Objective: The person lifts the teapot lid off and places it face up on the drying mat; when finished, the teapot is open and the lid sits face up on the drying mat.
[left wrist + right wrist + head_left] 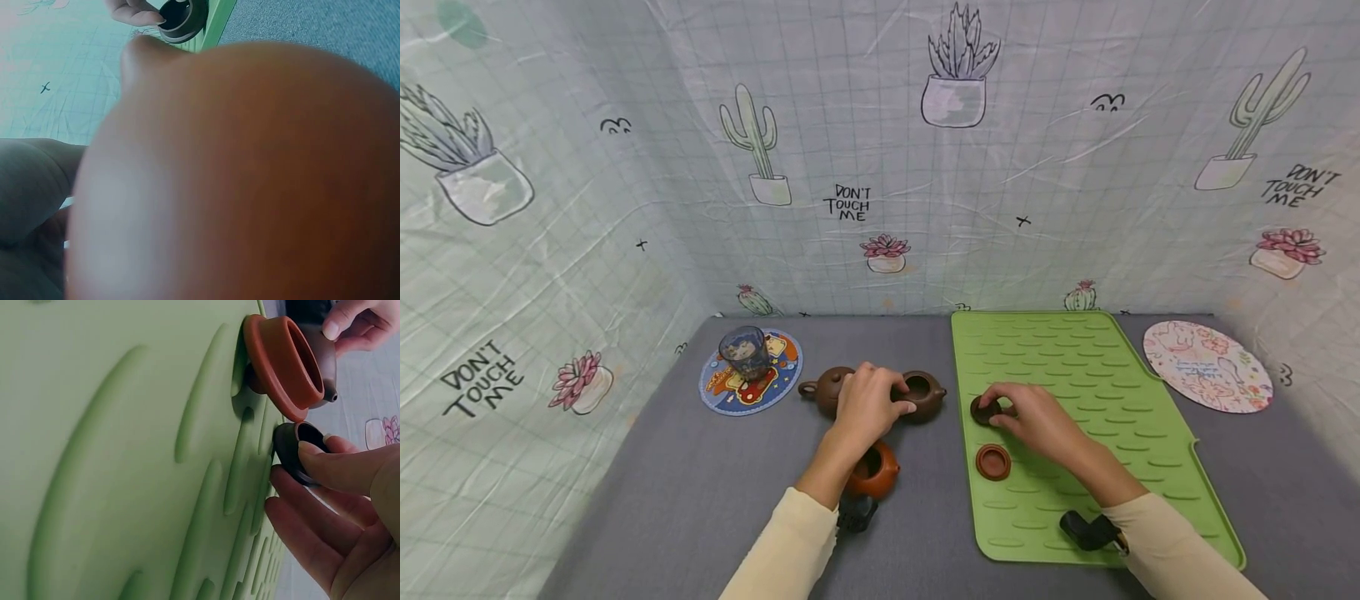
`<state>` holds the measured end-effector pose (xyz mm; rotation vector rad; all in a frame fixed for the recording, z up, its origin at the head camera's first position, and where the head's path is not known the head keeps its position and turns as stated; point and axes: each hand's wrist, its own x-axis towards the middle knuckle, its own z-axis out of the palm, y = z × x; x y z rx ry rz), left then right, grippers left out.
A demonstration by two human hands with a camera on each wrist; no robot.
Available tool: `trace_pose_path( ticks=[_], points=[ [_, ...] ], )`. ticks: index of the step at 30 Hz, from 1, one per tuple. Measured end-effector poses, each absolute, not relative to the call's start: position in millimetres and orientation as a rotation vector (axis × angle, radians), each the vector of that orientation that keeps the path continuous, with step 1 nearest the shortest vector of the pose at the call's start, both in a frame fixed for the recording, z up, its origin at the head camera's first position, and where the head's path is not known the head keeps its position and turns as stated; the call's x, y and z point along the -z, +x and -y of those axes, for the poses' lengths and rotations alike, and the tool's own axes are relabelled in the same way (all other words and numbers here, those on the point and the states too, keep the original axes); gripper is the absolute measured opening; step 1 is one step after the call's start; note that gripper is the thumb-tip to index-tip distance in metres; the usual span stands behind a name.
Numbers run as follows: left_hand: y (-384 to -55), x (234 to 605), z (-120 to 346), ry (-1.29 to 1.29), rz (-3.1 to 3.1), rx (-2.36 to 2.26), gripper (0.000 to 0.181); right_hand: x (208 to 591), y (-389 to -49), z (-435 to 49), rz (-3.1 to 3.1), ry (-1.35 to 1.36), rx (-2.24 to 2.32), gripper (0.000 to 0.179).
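Note:
My left hand (867, 406) holds a lidless dark brown teapot (927, 400) at its left side, thumb near the open rim; the handle is hidden behind the fingers. My right hand (1037, 425) pinches a dark brown teapot lid (289, 452) between thumb and fingers. That lid lies upturned at the left edge of the green mat (1045, 358). Just in front of it rests an upturned reddish-orange lid (993, 462). A lidless orange teapot (880, 475) stands under my left wrist and fills most of the left wrist view. Left of my hand is another dark brown teapot (829, 390), partly covered.
At the back left, a glass (747, 354) stands on a round colourful placemat (718, 398). A pink patterned oval placemat (1210, 367) lies right of the green mat. Grey cloth (700, 517) covers the table, and a printed curtain (880, 158) closes off the back and sides.

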<state>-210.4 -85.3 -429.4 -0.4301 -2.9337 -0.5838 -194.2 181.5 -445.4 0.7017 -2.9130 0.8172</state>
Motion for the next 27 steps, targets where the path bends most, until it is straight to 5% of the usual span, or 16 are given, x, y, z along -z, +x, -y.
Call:
trace_pose_path(
  ticks=[27],
  points=[
    [-210.1,428.3,84.7,-0.444,2.936,0.587,0.023,444.6,-201.8,-185.3,3.006,0.62,-0.898,0.014]
  ],
)
